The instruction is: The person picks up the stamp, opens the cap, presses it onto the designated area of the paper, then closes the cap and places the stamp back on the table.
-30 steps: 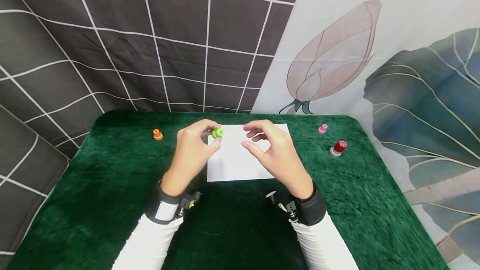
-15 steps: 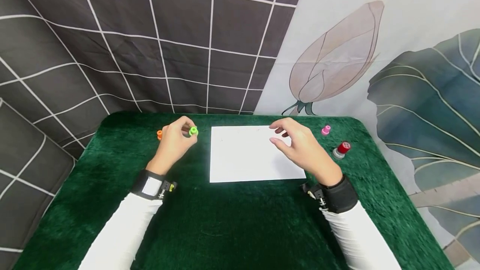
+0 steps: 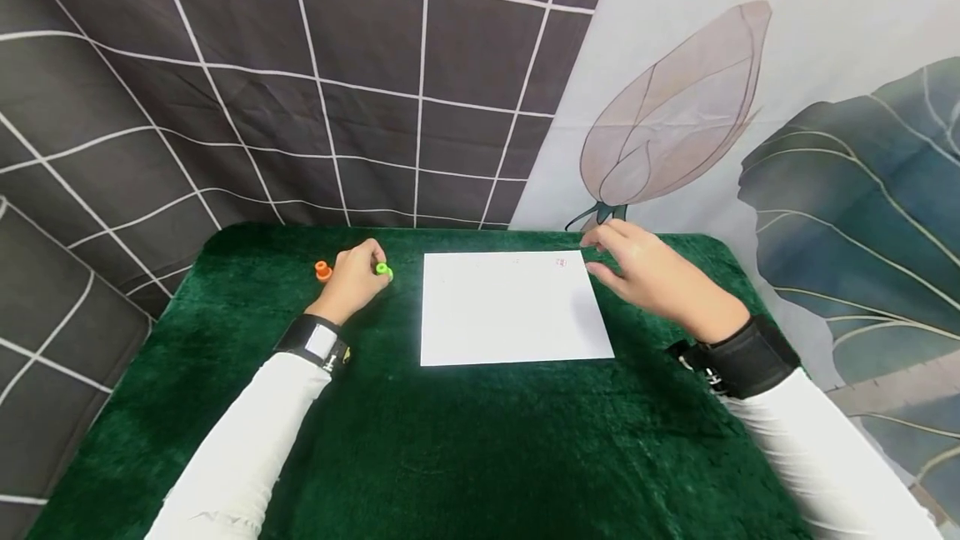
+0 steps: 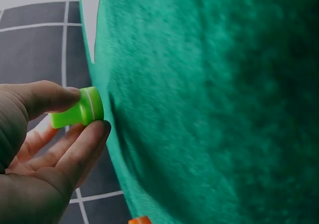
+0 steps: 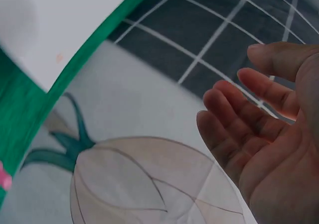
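Beside the paper's left edge, my left hand (image 3: 349, 280) pinches a small green stamp (image 3: 384, 271) low over the green cloth. In the left wrist view the thumb and fingers grip the stamp (image 4: 88, 107) near its wider banded end. My right hand (image 3: 648, 273) hovers by the upper right corner of the white sheet of paper (image 3: 510, 315), fingers loosely bent and holding nothing. That hand (image 5: 264, 139) also shows an empty palm in the right wrist view. A small reddish mark (image 3: 561, 262) and fainter marks show along the paper's top.
An orange stamp (image 3: 322, 272) stands just left of my left hand. Part of a pink thing (image 5: 4, 176) shows at the edge of the right wrist view; in the head view my right hand and arm hide that area. Behind the cloth-covered table (image 3: 465, 457) hangs a patterned backdrop (image 3: 360, 90).
My left hand carried the green stamp left, off the paper, and lowered it next to the orange one. My right hand moved right to the paper's corner, now covering the pink and red stamps.
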The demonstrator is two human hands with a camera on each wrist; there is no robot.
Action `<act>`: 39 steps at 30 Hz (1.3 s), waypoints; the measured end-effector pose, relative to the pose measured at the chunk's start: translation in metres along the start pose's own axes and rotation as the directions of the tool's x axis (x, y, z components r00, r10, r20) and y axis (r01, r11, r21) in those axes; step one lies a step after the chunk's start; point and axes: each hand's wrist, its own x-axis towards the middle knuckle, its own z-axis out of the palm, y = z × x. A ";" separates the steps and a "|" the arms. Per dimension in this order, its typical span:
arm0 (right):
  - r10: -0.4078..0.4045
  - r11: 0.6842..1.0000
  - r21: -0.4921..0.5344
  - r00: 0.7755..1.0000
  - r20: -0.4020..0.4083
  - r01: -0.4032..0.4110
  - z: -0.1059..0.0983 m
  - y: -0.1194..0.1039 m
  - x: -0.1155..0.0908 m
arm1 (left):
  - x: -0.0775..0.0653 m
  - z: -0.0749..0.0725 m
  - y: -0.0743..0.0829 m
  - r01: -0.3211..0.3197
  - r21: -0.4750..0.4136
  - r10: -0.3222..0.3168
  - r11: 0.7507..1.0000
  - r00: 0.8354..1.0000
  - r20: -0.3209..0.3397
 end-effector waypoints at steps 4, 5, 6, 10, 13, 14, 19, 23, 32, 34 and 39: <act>-0.069 0.994 -0.085 0.997 0.030 0.071 -0.007 0.010 -0.001 | 0.003 0.003 -0.003 0.019 0.023 -0.020 1.000 1.000 0.014; -0.080 0.991 -0.102 0.996 0.038 0.083 -0.008 0.013 -0.001 | 0.004 0.004 -0.004 0.022 0.027 -0.022 0.999 1.000 0.015; -0.085 0.989 -0.113 0.995 0.045 0.090 -0.009 0.015 -0.001 | 0.004 0.005 -0.005 0.024 0.030 -0.025 0.999 1.000 0.015; -0.081 0.987 -0.136 0.994 0.072 0.090 -0.013 0.027 -0.001 | 0.002 0.007 -0.007 0.033 0.030 -0.034 0.999 0.999 0.028; -0.044 0.989 -0.138 0.994 0.097 0.057 -0.014 0.037 -0.002 | 0.002 0.009 -0.007 0.044 0.025 -0.045 0.999 0.998 0.045; -0.029 0.990 -0.137 0.994 0.109 0.044 -0.014 0.041 -0.003 | 0.002 0.010 -0.007 0.048 0.025 -0.050 0.999 0.997 0.053; 0.086 0.991 -0.115 0.984 0.154 -0.068 -0.013 0.059 -0.006 | 0.004 0.011 -0.006 0.076 0.025 -0.078 0.997 0.992 0.104; 0.146 0.985 -0.116 0.977 0.152 -0.129 -0.011 0.075 -0.009 | 0.006 0.008 -0.002 0.068 0.053 -0.074 0.996 0.992 0.105; 0.259 0.961 -0.155 0.937 0.234 -0.227 0.002 0.109 -0.008 | -0.001 -0.012 0.030 -0.077 0.132 0.061 0.988 0.990 0.124; 0.299 0.952 -0.153 0.919 0.257 -0.267 0.005 0.117 -0.008 | -0.004 -0.016 0.037 -0.122 0.158 0.101 0.980 0.986 0.132; 0.410 0.912 -0.142 0.841 0.353 -0.385 0.016 0.129 -0.008 | -0.018 -0.020 0.051 -0.228 0.233 0.188 0.945 0.965 0.184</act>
